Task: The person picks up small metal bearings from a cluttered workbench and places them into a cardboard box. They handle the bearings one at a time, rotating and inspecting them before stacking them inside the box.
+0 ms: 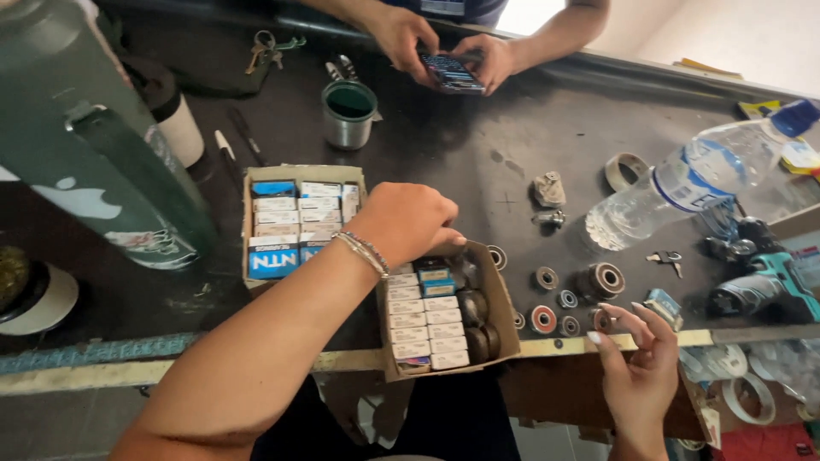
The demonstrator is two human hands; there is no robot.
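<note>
My left hand (408, 220) reaches across the dark workbench (478, 162) and rests, fingers curled, on the far end of a small cardboard box (504, 320) packed with little white cartons and round metal bearings. Whether it grips anything is hidden under the knuckles. A bracelet sits on that wrist. My right hand (636, 363) hovers at the bench's near edge with fingers apart, close to several loose bearings (543, 318) and holding nothing that I can see.
A second cardboard box (299, 175) of small cartons lies to the left. Another person's hands (448, 47) hold a phone at the far side. A metal cup (348, 113), plastic water bottle (683, 183), teal cordless drill (760, 286), keys and a green cylinder (85, 137) crowd the bench.
</note>
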